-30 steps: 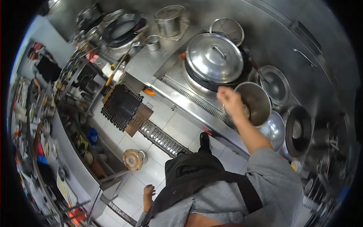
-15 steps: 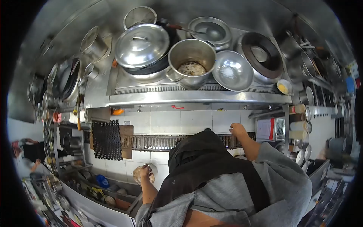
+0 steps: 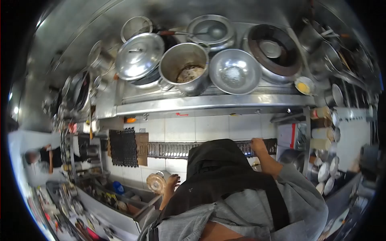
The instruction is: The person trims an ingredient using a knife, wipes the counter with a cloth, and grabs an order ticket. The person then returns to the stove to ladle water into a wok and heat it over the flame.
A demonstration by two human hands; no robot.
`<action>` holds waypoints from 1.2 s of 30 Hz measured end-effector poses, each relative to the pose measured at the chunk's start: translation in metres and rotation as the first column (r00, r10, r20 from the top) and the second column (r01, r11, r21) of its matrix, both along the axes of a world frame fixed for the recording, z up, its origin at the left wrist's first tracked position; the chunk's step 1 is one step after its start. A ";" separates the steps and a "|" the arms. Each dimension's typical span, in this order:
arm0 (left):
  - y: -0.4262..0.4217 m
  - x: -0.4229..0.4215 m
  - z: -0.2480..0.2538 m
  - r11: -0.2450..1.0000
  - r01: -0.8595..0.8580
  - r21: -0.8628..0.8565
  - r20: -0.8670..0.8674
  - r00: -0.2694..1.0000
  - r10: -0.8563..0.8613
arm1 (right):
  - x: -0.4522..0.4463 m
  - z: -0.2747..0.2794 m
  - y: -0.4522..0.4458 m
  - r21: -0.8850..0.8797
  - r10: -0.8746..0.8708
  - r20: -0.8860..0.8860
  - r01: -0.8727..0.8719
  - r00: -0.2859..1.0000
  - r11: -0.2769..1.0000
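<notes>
My left hand [image 3: 172, 183] hangs low beside a round stool-like object [image 3: 156, 182] with a brown top, fingers slightly apart and nothing in them. Over the floor drain at the right is my right hand [image 3: 258, 145]; its fingers are foreshortened, and whether they hold anything is hidden. Beyond both hands, a deep pot [image 3: 169, 60] with brown and whitish residue stands on the steel range. To its right rests a shallow metal bowl [image 3: 249, 74] with something white inside. A domed lid [image 3: 136, 56] covers a pan at its left.
The range's front edge [image 3: 209, 104] runs across the view. A ladle [image 3: 217, 31] lies over a pan behind the pot. Black matting [image 3: 123, 146] leans near the floor drain [image 3: 169, 150]. A small bowl [image 3: 302, 86] holds something yellow. Another person [image 3: 48, 156] is at far left.
The view has swung round to face the range squarely. My right hand has gone from above the pot to low over the drain. My left hand now appears right of the stool-like object.
</notes>
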State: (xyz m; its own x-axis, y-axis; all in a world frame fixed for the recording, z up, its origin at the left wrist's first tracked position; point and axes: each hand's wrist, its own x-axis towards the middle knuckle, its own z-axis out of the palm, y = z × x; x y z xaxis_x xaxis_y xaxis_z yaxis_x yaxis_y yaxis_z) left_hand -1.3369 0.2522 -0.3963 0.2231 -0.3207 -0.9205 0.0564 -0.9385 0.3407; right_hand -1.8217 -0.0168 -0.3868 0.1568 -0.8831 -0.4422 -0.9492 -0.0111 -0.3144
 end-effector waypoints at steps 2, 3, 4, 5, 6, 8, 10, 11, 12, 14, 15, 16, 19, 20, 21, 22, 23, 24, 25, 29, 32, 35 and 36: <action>0.003 -0.018 -0.003 0.975 0.207 -0.076 0.124 0.973 -0.196 | -0.023 -0.022 0.001 0.055 -0.027 -0.034 0.029 0.999 0.998; 0.003 -0.025 -0.011 0.998 -0.055 0.026 0.051 0.997 0.054 | -0.033 -0.020 0.005 0.101 -0.062 -0.049 0.067 0.997 0.993; 0.012 -0.028 -0.018 0.995 -0.090 0.038 0.052 0.995 0.088 | -0.043 -0.017 0.014 0.119 -0.034 -0.038 0.039 0.999 0.992; 0.014 -0.031 -0.022 0.992 -0.119 0.034 0.046 0.992 0.117 | -0.054 -0.011 0.016 0.094 0.015 -0.087 -0.007 0.996 0.996; 0.011 -0.037 -0.009 0.987 -0.156 0.047 0.065 0.986 0.153 | -0.061 -0.006 0.010 0.055 0.056 -0.140 -0.049 0.989 0.997; 0.009 -0.046 0.003 0.972 -0.227 0.059 0.103 0.970 0.220 | -0.072 -0.004 0.003 0.062 0.041 -0.118 -0.033 0.992 0.997; 0.007 -0.056 0.008 0.963 -0.260 0.071 0.124 0.960 0.250 | -0.075 -0.001 -0.007 0.049 0.028 -0.094 -0.023 0.995 0.999; 0.009 -0.060 0.011 0.958 -0.278 0.068 0.130 0.955 0.268 | -0.077 0.000 -0.013 0.047 0.041 -0.093 -0.036 0.995 0.998; 0.011 -0.064 0.012 0.956 -0.286 0.067 0.133 0.952 0.276 | -0.075 0.007 -0.021 0.039 0.024 -0.061 -0.021 0.998 0.999; 0.011 -0.071 0.009 0.953 -0.301 0.042 0.086 0.951 0.297 | -0.067 0.011 -0.036 0.030 0.005 -0.023 -0.004 1.000 1.000; 0.014 -0.073 0.004 0.952 -0.304 0.039 0.088 0.950 0.300 | -0.062 0.013 -0.043 0.016 0.031 -0.003 -0.031 1.000 0.999; 0.018 -0.077 0.000 0.959 -0.283 0.015 0.087 0.956 0.281 | -0.057 0.015 -0.049 0.001 0.059 0.016 -0.059 0.998 0.998; 0.029 -0.084 -0.011 0.974 -0.224 0.016 0.109 0.969 0.221 | -0.034 0.023 -0.056 -0.075 0.125 0.094 -0.118 0.988 0.990; 0.039 -0.081 -0.020 0.996 -0.086 0.000 0.103 0.991 0.086 | -0.028 0.024 -0.056 -0.082 0.133 0.092 -0.125 0.987 0.989; 0.040 -0.081 -0.021 0.998 0.054 -0.017 0.102 0.993 -0.052 | -0.021 0.026 -0.057 -0.052 0.119 0.127 -0.113 0.985 0.992; 0.043 -0.083 -0.022 0.998 0.065 0.002 0.109 0.992 -0.065 | -0.016 0.028 -0.057 -0.021 0.104 0.161 -0.102 0.981 0.995; 0.045 -0.083 -0.024 0.998 0.058 -0.003 0.109 0.992 -0.058 | -0.012 0.031 -0.055 -0.027 0.112 0.161 -0.109 0.981 0.994; 0.047 -0.083 -0.025 0.998 0.069 0.005 0.134 0.988 -0.069 | -0.010 0.037 -0.053 -0.020 0.133 0.172 -0.132 0.976 0.991; 0.049 -0.082 -0.027 0.997 0.080 0.015 0.159 0.984 -0.082 | -0.009 0.041 -0.052 -0.012 0.155 0.182 -0.155 0.971 0.988; 0.023 -0.092 0.018 0.978 -0.184 0.095 0.172 0.971 0.165 | -0.024 0.033 -0.047 0.036 0.149 0.150 -0.156 0.977 0.987; 0.042 -0.074 -0.014 0.997 -0.079 -0.007 0.128 0.989 0.080 | -0.040 0.035 -0.044 0.010 0.164 0.020 -0.164 0.986 0.986; 0.022 -0.087 0.020 0.996 -0.080 -0.023 0.125 0.989 0.083 | -0.053 0.024 -0.047 0.013 0.129 0.015 -0.129 0.992 0.992; 0.010 -0.095 0.042 0.980 -0.194 0.035 0.160 0.969 0.186 | -0.055 0.023 -0.047 -0.009 0.126 0.029 -0.125 0.992 0.992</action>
